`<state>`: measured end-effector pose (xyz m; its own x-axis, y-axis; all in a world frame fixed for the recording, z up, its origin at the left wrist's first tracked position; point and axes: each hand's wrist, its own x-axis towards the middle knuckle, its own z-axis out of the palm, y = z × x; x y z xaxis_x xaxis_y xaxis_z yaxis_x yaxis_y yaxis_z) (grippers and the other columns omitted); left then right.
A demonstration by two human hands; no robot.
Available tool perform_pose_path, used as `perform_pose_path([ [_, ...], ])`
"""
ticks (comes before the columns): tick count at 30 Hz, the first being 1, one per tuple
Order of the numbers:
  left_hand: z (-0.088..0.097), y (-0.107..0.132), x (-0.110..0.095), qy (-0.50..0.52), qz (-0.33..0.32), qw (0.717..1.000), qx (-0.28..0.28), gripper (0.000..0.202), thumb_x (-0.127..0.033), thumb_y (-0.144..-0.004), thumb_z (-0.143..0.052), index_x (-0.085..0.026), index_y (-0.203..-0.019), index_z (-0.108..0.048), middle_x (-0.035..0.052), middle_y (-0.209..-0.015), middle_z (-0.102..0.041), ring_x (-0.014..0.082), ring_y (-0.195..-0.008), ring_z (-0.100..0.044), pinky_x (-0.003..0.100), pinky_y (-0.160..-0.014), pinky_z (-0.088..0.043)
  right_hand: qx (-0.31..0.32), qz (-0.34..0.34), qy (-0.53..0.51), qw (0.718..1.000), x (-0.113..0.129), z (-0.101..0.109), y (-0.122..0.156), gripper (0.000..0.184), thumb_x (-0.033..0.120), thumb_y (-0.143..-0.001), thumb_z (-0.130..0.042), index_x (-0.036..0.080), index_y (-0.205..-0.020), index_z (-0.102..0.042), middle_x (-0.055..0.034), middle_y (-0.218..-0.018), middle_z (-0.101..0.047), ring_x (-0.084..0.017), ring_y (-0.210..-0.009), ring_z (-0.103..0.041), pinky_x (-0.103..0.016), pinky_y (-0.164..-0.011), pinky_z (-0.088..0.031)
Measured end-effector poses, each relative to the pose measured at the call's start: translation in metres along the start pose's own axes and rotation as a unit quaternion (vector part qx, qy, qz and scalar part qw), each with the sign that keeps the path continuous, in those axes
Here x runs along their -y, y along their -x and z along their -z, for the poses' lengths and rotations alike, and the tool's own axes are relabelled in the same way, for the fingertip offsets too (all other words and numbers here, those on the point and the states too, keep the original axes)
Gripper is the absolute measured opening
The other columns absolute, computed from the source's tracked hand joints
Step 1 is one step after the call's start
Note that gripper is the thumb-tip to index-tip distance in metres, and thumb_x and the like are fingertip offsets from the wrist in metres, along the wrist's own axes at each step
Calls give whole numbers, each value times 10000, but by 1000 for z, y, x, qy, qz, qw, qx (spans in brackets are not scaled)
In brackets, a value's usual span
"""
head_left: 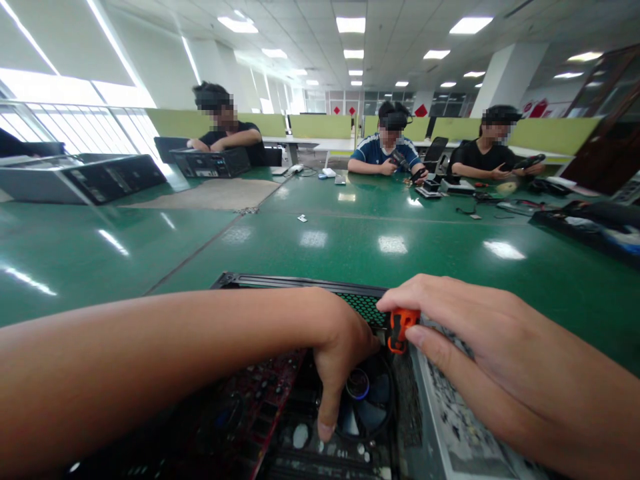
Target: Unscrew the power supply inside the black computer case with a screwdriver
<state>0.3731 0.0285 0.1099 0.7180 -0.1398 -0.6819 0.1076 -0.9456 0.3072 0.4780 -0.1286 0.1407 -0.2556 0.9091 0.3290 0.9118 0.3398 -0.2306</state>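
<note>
At the desk's [270, 250] near edge, R hand [483, 347] pinches an orange-blk driver [400, 331] by an opened PC case's [367, 309] far edge; L hand [343, 343], fingers half-spread, grip unclear, covers the apparently still-mounted fan [375, 395].

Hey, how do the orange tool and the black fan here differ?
The tool is orange and black; the fan is mostly black. The right hand holds the tool, while the fan sits inside the open case. The tool's visible part is smaller than the fan. Both have black parts.
</note>
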Motion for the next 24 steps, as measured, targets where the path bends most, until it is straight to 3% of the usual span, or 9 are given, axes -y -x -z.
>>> perform_pose_path([
  [7,1,1,0,7,-11,1000,-13,979,-249,-295,-822,-193,-1251,-619,69,-1371,-590,324,-1344,-468,351,-1138,-326,-9,-5,-1,1000,2,1,-1,265,121,-956,-436,233,-1087,-637,-62,-1149,-703,-222,-1033,-670,-367,-853,-552],
  [11,3,3,-1,20,-7,999,-49,930,-287,-257,-821,-201,-1171,-668,55,-1326,-621,347,-1364,-435,347,-1109,-368,-13,-36,0,999,1,0,-1,210,221,-973,-473,226,-1094,-644,-74,-1078,-707,-228,-938,-680,-382,-793,-555],
  [15,4,2,-1,12,-4,1000,-26,837,-288,-265,-808,-226,-1092,-700,37,-1287,-644,354,-1377,-413,339,-1074,-404,-13,-46,13,999,-1,-1,-2,195,306,-955,-540,229,-1089,-658,-64,-1002,-713,-231,-858,-676,-388,-728,-542],
  [20,1,-1,1,16,-21,998,-50,966,-274,-263,-815,-191,-1210,-641,66,-1313,-623,355,-1377,-412,357,-1104,-370,-15,-33,13,999,0,-2,-1,230,247,-972,-499,225,-1146,-647,-80,-1056,-710,-238,-928,-675,-399,-773,-554],
  [24,-2,-3,3,37,-5,998,-51,993,-288,-240,-826,-198,-1210,-637,79,-1335,-612,360,-1371,-424,374,-1128,-342,-11,-19,4,1000,-2,-3,0,344,114,-930,-491,217,-1238,-606,-83,-1185,-692,-237,-1060,-652,-425,-908,-538],
])
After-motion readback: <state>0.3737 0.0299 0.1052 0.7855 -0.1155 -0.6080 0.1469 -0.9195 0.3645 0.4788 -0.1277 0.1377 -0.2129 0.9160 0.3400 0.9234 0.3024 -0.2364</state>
